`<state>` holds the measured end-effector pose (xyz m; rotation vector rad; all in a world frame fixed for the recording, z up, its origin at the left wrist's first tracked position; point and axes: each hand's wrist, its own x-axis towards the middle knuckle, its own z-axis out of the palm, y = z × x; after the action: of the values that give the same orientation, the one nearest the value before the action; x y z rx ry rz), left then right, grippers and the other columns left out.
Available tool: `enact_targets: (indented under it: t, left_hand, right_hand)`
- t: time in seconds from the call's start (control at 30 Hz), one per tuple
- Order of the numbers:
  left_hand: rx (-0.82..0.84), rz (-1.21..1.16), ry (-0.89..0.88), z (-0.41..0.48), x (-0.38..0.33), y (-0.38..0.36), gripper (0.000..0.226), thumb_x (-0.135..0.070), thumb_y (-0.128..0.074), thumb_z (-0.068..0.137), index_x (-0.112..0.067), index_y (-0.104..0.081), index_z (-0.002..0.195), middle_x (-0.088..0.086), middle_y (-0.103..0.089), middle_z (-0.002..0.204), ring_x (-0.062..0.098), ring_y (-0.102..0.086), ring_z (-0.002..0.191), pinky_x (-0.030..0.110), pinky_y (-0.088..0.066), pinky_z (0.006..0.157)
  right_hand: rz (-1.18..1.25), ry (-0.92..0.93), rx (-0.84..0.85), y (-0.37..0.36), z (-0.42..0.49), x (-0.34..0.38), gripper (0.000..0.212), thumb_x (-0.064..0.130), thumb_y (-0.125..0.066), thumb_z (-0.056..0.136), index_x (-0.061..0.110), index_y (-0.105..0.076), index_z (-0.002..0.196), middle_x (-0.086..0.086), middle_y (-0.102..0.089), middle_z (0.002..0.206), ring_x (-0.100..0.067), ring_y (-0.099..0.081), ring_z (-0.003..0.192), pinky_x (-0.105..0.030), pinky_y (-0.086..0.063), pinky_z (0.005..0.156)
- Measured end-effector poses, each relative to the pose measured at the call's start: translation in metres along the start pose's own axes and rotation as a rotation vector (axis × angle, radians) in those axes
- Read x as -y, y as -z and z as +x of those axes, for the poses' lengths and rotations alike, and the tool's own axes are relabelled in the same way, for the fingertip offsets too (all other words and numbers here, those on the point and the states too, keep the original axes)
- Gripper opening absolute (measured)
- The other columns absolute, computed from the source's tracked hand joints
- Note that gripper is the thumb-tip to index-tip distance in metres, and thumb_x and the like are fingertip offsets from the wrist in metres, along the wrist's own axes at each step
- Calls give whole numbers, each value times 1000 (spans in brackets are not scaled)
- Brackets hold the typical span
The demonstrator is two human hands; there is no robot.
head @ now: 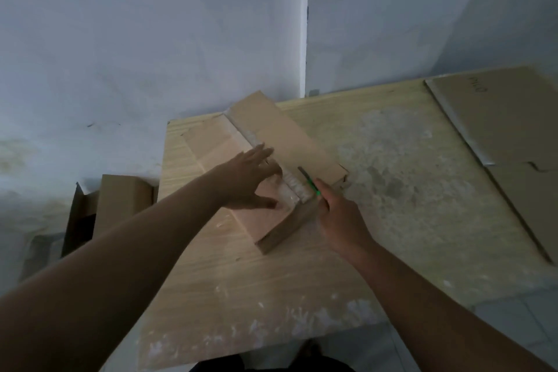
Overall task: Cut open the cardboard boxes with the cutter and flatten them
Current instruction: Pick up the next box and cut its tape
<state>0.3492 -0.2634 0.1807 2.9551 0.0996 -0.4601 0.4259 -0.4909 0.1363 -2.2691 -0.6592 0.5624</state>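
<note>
Gripping the green cutter (309, 181), the right hand (341, 217) sits at 4 o'clock from the left hand (247, 184). That one lies flat on the box (283, 229).

1 wooden table (302, 266) fills the middle of the frame. 1 cardboard box (280, 142) lies on it at centre. 1 open box (120, 202) stands off the table at the left edge. Flattened cardboard (498, 118) lies at the upper right; its number of sheets cannot be told. 1 cutter (311, 183), green-handled. 2 hands: 1 left hand (247, 181), 1 right hand (341, 217).
</note>
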Motion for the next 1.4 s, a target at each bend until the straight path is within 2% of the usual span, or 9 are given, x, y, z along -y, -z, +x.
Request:
enact_targets:
  t: [0.13, 0.23, 0.33, 0.47, 0.63, 0.93, 1.17, 1.33, 1.4]
  left_hand:
    - [-65, -183, 231, 12, -14, -39, 69, -68, -60, 90, -32, -38, 144, 8, -6, 172, 32, 0, 159, 60, -13, 125]
    - [-121, -401, 436, 25, -25, -49, 99, -60, -73, 83, -26, -18, 158, 7, 9, 173, 27, 13, 159, 61, 6, 124]
    - [-102, -531, 611, 35, -28, -50, 131, -65, -77, 76, -19, 9, 164, 11, 24, 169, 27, 27, 155, 57, 17, 121]
    - [-104, -536, 655, 44, -31, -53, 135, -68, -73, 76, -17, 18, 162, 10, 24, 170, 27, 28, 155, 61, 19, 120]
    - [-112, -583, 649, 42, -25, -55, 138, -68, -75, 72, -21, 19, 162, 9, 20, 171, 26, 24, 156, 62, 17, 120]
    - [-165, -619, 655, 41, -23, -54, 136, -68, -78, 72, -22, 10, 164, 7, 11, 173, 24, 19, 158, 61, 15, 122]
    - [-216, -695, 631, 39, -21, -56, 136, -71, -77, 73, -19, 10, 164, 6, 4, 174, 23, 14, 159, 59, 18, 120]
    - [-271, -870, 687, 41, -33, -45, 104, -64, -55, 83, -16, -11, 164, 9, 1, 173, 19, 17, 158, 54, 21, 122]
    - [-337, -896, 788, 50, -37, -43, 105, -67, -55, 88, -10, -9, 164, 10, 1, 173, 21, 15, 158, 52, 20, 123]
  right_hand:
    - [-69, 16, -45, -10, -15, -1, 46, 26, -36, 105, 31, -39, 151, -15, -71, 102, -34, -67, 90, -40, -54, 73]
    - [-110, 65, -53, -12, -32, -6, 48, 25, -39, 105, 34, -38, 152, -6, -66, 84, -28, -65, 82, -33, -45, 65]
    - [-197, 114, -51, -11, -47, -14, 53, 26, -40, 104, 38, -29, 154, 3, -52, 76, -20, -59, 73, -32, -39, 61]
    - [-272, 166, -54, -10, -60, -23, 54, 26, -45, 103, 40, -31, 153, 3, -48, 76, -18, -53, 66, -37, -46, 57]
    - [-388, 197, -85, -8, -69, -22, 54, 24, -49, 101, 35, -36, 152, 4, -41, 71, -17, -45, 56, -34, -41, 50]
    - [-426, 113, -11, -10, -52, -3, 55, 24, -37, 105, 37, -22, 157, -4, -59, 91, -22, -60, 81, -36, -49, 68]
    - [-361, 93, -153, 44, -61, -55, 50, 20, -45, 102, 31, -41, 151, 6, -42, 57, -10, -40, 49, -28, -29, 47]
    - [-136, 21, -241, 49, -62, -51, 46, 22, -46, 103, 26, -44, 149, -2, -51, 50, -12, -44, 39, -37, -39, 40]
    - [-127, 44, -269, 46, -49, -41, 32, 23, -45, 103, 16, -56, 132, 1, -51, 54, -16, -49, 44, -35, -37, 42]
